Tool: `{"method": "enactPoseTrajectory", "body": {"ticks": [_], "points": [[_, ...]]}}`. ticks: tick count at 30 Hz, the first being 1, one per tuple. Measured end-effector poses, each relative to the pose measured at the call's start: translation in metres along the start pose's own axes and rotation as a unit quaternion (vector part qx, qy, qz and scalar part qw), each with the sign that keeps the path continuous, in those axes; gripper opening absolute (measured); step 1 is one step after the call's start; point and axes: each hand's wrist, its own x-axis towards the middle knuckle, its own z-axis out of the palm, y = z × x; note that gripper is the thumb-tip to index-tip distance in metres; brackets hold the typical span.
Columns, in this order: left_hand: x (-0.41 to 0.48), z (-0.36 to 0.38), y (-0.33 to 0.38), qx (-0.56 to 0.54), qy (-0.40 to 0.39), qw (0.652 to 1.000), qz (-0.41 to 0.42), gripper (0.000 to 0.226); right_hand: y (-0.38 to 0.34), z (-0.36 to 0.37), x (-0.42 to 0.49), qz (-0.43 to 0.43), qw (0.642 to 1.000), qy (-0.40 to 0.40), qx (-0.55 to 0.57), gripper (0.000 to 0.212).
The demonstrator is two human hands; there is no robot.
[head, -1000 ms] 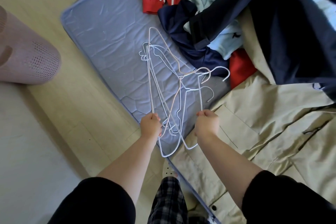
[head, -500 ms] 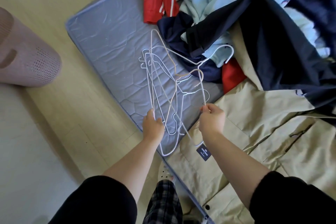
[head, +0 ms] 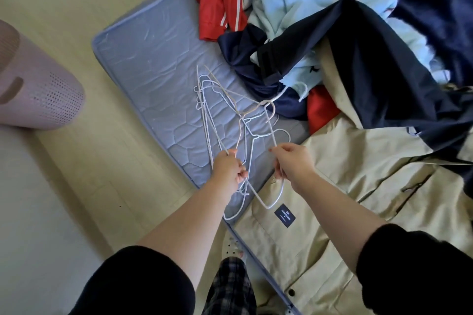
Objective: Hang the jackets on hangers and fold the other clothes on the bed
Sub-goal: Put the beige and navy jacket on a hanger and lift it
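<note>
Nearest us, our left hand is clenched round a tangled bunch of wire hangers. Our right hand pinches a single hanger still caught in that bunch; its lower corner hangs over the beige jacket. The jacket lies spread on the bed, reaching the near edge. Bare quilted surface extends under the hangers to the far-left corner. Beyond, heaped clothes in red, pale blue and navy fill the far right. Open floor separates the bed's left edge from a pink perforated basket.
</note>
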Motion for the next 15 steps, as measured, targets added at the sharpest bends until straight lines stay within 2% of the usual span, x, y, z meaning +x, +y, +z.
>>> {"method": "enactPoseTrajectory", "body": {"ticks": [5, 6, 8, 9, 10, 12, 15], "points": [[0.004, -0.012, 0.003, 0.073, 0.001, 0.997, -0.002, 0.034, -0.012, 0.007, 0.021, 0.09, 0.985, -0.033, 0.146, 0.033], [0.006, -0.014, 0.003, 0.089, 0.0, 0.996, -0.006, 0.031, -0.014, 0.007, 0.026, 0.094, 0.984, -0.029, 0.149, 0.03], [0.011, -0.021, -0.001, 0.115, 0.002, 0.993, -0.002, 0.027, -0.018, 0.008, 0.036, 0.098, 0.985, -0.019, 0.144, 0.009], [0.014, -0.024, -0.003, 0.126, 0.004, 0.992, 0.004, 0.025, -0.019, 0.009, 0.041, 0.105, 0.984, -0.013, 0.143, 0.005], [0.017, -0.027, -0.006, 0.136, 0.006, 0.991, 0.01, 0.025, -0.018, 0.011, 0.047, 0.111, 0.984, -0.008, 0.141, 0.009], [0.023, -0.032, -0.01, 0.161, 0.012, 0.987, 0.023, 0.026, -0.019, 0.016, 0.054, 0.103, 0.99, -0.004, 0.094, 0.013], [0.031, -0.038, -0.015, 0.22, 0.032, 0.973, 0.064, 0.032, -0.021, 0.019, 0.062, 0.073, 0.995, 0.027, -0.059, 0.021]]}}
